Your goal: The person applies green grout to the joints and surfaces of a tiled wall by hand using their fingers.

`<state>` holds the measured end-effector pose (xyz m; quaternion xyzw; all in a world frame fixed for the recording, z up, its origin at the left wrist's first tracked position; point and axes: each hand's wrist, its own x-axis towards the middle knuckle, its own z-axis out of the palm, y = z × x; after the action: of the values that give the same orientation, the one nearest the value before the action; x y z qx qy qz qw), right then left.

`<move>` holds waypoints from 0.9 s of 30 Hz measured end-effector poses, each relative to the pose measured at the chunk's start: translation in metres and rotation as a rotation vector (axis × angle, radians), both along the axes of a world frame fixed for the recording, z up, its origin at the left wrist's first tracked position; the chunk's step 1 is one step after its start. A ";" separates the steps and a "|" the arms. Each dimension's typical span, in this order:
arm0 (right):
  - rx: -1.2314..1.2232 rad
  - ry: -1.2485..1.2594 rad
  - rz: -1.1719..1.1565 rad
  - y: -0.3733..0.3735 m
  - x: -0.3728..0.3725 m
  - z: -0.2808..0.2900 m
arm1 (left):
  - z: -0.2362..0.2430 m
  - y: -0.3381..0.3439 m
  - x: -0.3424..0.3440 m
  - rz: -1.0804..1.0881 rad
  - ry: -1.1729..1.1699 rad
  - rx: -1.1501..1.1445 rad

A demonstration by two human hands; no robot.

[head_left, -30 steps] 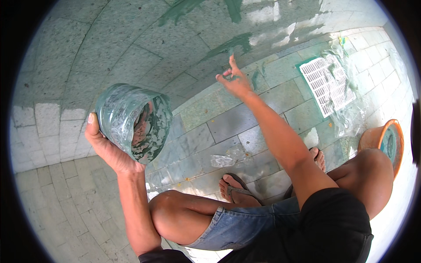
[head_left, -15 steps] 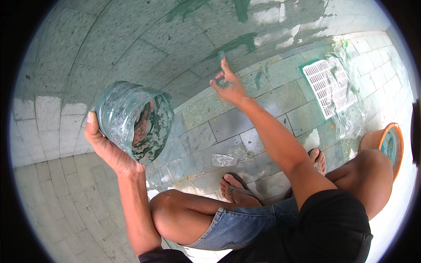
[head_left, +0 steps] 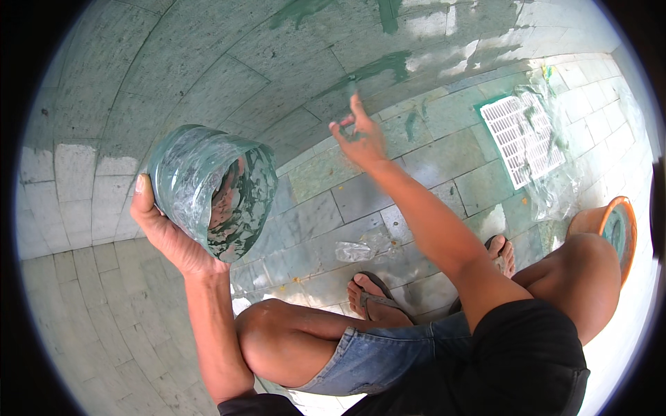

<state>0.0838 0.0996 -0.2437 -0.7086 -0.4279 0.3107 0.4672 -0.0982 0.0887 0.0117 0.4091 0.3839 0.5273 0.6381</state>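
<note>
In my left hand (head_left: 170, 236) is a clear, cut-down plastic container (head_left: 182, 173), tilted with its mouth to the right, its inside streaked with dark green paste. My right hand (head_left: 357, 139) reaches to the tiled wall (head_left: 208, 90), index finger stretched out and coated in green at its tip, at a green smear (head_left: 374, 69) low on the wall. Its thumb is apart and the other fingers are partly curled and slightly blurred, with nothing evident in them.
A white slotted grate (head_left: 513, 132) lies on the tiled floor (head_left: 316, 211) at right, partly under clear plastic sheeting (head_left: 555, 197). A crumpled plastic piece (head_left: 354, 251) lies near my sandalled feet. An orange bucket (head_left: 583, 219) stands beside my right knee. My bent legs fill the lower middle.
My right hand has moved slightly left along the green smear, its finger still extended. My left hand and the container have shifted a little up and leftward in view.
</note>
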 end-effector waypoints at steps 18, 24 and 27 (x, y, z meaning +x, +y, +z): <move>-0.284 -0.168 0.306 0.021 -0.017 0.023 | -0.003 0.002 -0.010 0.020 -0.019 0.009; -0.012 0.084 -0.025 0.002 -0.004 0.011 | 0.001 0.000 -0.002 0.002 -0.033 -0.017; 0.122 0.172 -0.236 0.008 0.009 -0.015 | 0.001 0.000 0.001 -0.011 -0.021 0.002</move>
<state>0.0933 0.1080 -0.2586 -0.6950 -0.3181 0.2868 0.5775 -0.0973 0.0884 0.0130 0.4062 0.3747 0.5283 0.6445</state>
